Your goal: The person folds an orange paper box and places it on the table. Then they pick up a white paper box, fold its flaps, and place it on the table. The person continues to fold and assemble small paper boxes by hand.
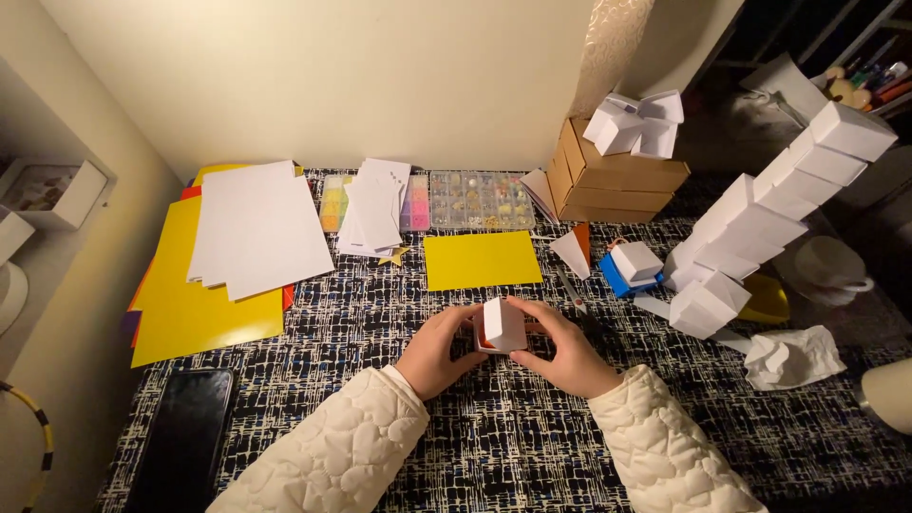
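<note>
Head view: left hand [439, 350] and right hand [565, 353] pinched a small white paper box [502, 325] betw. fingertips, near table [494, 446] centre. Approx. a dozen finished boxes [760, 228] were stacked at the right edge; unfolded white sheets [255, 228] remained by the far-left corner.

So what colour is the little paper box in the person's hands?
The small folded paper box is white outside, with orange showing at its lower left edge; the head view shows it.

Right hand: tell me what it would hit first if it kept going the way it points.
The right hand points up and left, and already touches the white paper box held between both hands. Past that lies the left hand, though depth is hard to judge.
</note>
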